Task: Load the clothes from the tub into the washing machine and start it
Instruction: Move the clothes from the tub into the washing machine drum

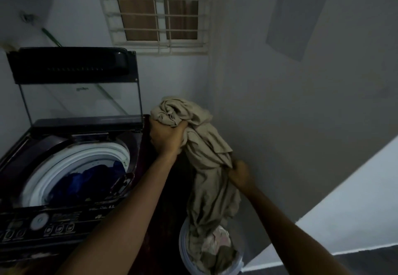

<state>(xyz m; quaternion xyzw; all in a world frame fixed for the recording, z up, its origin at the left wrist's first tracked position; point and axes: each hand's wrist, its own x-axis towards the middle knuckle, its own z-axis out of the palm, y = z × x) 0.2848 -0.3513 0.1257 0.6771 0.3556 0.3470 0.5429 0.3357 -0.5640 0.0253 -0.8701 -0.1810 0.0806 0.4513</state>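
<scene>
1. A limp, heavily creased beige cloth garment hangs in a long rope-like fall. Its top is bunched into a wrinkled knot and its lower end trails down into the tub.
2. The left hand grips the bunched top of the garment, fingers curled tight into the folds, just beside the right rear corner of the washing machine.
3. The right hand pinches the garment lower down at mid-length, fingers closed on the fabric, above the tub.
4. The round white plastic tub stands on the floor just beside the machine's right side. It holds more crumpled laundry: dull olive-beige folds and a pale pink-and-white piece near its centre.
5. The dark maroon top-loading washing machine has a glossy, hard-edged body. Its lid, a clear glass pane in a black frame, stands raised at the rear edge.
6. A smooth white plastic ring lines the round drum opening. Inside lie soft, dark blue clothes, piled toward the right side of the drum.
7. Along the machine's front edge runs a dark control panel with a pale round dial and a row of small buttons; the printed lettering is too blurred to read.
8. Behind, a white-barred window is set in a plain grey wall.
</scene>
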